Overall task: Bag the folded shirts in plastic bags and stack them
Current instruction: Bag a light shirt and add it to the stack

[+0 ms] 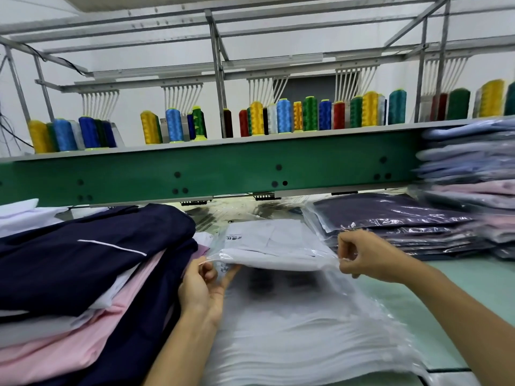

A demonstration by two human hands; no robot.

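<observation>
The left hand (200, 285) pinches the near left corner of a clear plastic bag (320, 247) between thumb and forefinger, with the other fingers loosely extended under the bag's edge. The right hand (365, 257) pinches the near right corner of the same mouth, its fingers curled in. Between the two hands the bag's open edge is stretched taut and lifted, and a folded white shirt (273, 246) lies inside it, its near fold just behind that edge. Under the bag sits a thick pile of empty plastic bags (306, 335), which reaches the near border of the view. Close to the left wrist a heap of unbagged folded garments (83, 263), navy over pink and white, crowds right up to the bag's left side. To the right, bare pale green table (468, 277) shows beside the right forearm. Beyond it lies a low stack of bagged dark shirts (395, 221), its near corner just behind the right hand. A taller stack of bagged pale blue and pink shirts (473, 174) stands at the far right. A green machine beam (223, 168) overhangs the back of the table, with thread cones (284, 115) lined along its top.
</observation>
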